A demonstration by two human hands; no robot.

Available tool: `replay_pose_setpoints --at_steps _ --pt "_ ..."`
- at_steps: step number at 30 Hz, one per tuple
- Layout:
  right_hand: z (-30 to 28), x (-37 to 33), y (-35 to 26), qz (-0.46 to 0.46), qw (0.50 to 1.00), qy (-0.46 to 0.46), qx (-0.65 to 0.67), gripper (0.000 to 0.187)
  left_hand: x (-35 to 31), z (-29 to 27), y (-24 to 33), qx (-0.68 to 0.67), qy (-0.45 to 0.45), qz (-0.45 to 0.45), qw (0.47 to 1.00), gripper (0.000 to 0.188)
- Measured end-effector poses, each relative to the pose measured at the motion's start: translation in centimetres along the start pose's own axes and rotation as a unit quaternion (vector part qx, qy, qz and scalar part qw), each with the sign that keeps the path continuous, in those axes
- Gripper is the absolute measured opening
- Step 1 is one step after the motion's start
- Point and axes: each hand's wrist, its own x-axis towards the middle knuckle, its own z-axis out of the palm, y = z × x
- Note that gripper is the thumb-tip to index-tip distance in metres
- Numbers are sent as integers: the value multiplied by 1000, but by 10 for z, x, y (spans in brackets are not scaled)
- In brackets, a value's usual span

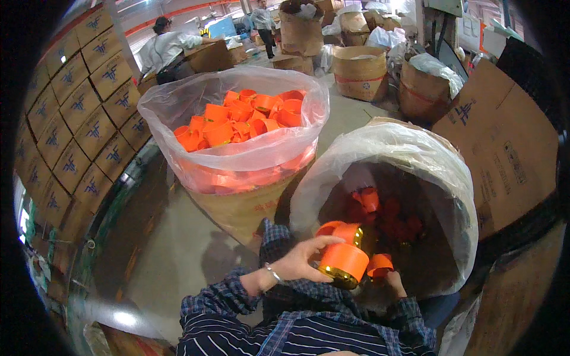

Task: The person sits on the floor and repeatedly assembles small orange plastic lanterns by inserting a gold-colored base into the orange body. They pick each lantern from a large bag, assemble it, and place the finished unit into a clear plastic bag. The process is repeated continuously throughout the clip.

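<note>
The left hand [300, 261] was clamped around an orange cup with a gold rim [344, 263], a second orange cup [339, 230] just behind its fingers. The right hand [393, 280] pinched a smaller orange cup [380, 264] beside it, above the plastic-lined sack [415, 154]. This looked like the sorting stage; next would likely need a controlled release.
</note>
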Motion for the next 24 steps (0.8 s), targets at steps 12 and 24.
replay_pose_setpoints --at_steps 12,24 --pt "17 20 9 -3 1000 -13 -5 27 -9 -122 114 -233 286 357 858 76" --pt "9 -30 -47 -32 996 2 81 26 8 -174 147 -292 375 361 802 71"
